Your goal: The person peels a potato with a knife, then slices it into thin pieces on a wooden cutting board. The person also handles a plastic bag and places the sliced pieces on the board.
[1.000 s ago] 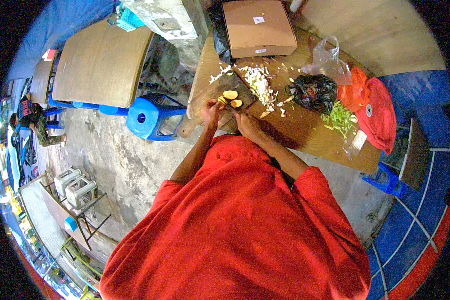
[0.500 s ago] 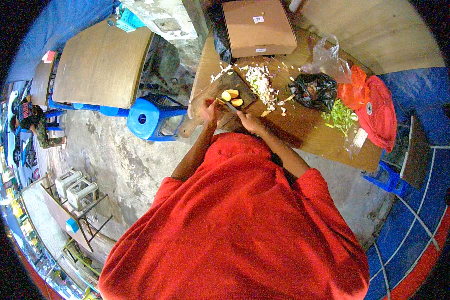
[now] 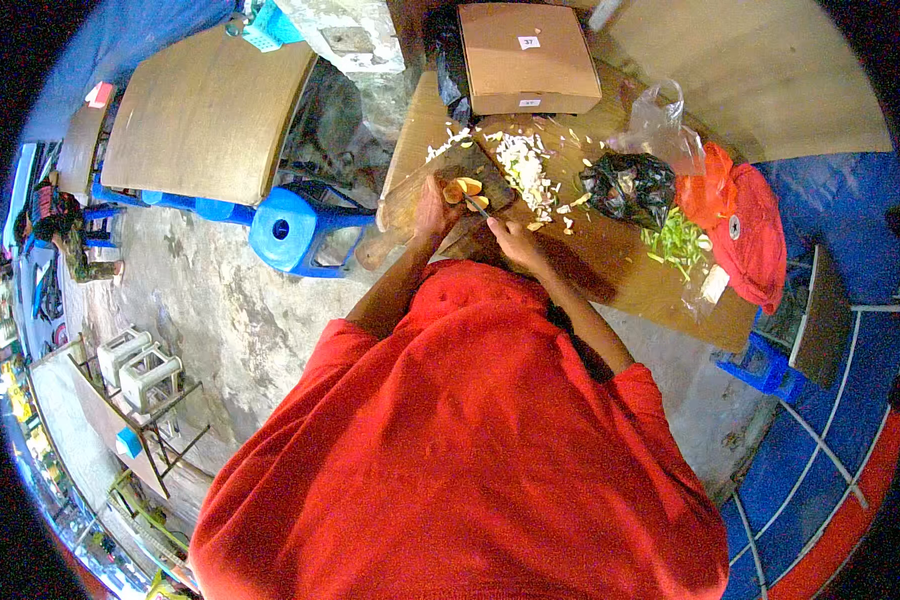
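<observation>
On the dark wooden cutting board (image 3: 482,166) lie several yellow-orange vegetable pieces (image 3: 471,187); their exact kind is too small to tell. My left hand (image 3: 431,212) is at their left side, its fingers closed against the nearest piece. From the right, my right hand (image 3: 516,243) grips a knife (image 3: 481,210) by its handle, and the blade points up and left among the pieces. A heap of chopped white vegetable bits (image 3: 526,170) spreads over the wooden table just right of the board.
Behind the board stands a brown cardboard box (image 3: 530,60). Rightward are a black plastic bag (image 3: 627,188), chopped greens (image 3: 678,243), an orange bag (image 3: 705,183) and a red cap (image 3: 753,240). A blue stool (image 3: 288,232) stands left, near another table (image 3: 205,115). A person (image 3: 65,235) sits far left.
My left hand has moved right and forward, up against the yellow-orange pieces. My right hand and the knife have shifted slightly. The whole view has turned a little.
</observation>
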A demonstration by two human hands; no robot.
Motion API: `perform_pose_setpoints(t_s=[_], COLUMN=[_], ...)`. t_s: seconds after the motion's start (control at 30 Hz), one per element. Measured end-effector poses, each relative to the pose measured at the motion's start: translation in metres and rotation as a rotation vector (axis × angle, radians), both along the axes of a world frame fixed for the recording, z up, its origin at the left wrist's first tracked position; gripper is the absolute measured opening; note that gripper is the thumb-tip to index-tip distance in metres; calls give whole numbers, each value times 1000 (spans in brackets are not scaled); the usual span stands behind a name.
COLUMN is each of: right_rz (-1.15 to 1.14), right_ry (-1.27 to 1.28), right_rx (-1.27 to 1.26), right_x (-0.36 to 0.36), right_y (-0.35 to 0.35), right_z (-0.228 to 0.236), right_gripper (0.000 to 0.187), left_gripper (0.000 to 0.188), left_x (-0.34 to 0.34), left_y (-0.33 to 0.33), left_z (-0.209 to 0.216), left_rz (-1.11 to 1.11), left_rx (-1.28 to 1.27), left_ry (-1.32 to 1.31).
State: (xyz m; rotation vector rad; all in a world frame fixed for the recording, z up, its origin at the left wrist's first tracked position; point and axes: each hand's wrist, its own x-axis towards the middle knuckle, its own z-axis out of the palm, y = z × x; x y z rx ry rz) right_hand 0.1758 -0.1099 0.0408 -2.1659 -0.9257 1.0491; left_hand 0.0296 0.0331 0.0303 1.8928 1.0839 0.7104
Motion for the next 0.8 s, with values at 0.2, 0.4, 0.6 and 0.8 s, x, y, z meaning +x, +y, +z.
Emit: perform_pose_setpoints(t_s=[0.2, 0.4, 0.6, 0.8], right_rz=[66, 75, 70, 170], right_ry=[64, 287, 367, 253], right_rx=[160, 116, -13, 81], right_x=[-6, -16, -30, -51], right_y=[-3, -6, -10, -9], right_z=[-8, 13, 20, -2], right_gripper=[46, 30, 31, 33], left_gripper=[59, 63, 58, 57], left_x=[-18, -55, -67, -73], left_y=[-2, -11, -17, -11], left_z=[36, 51, 35, 30], left_rz=[-14, -156, -58, -73], left_rx=[-41, 83, 102, 76], left_ry=[284, 513, 251, 297])
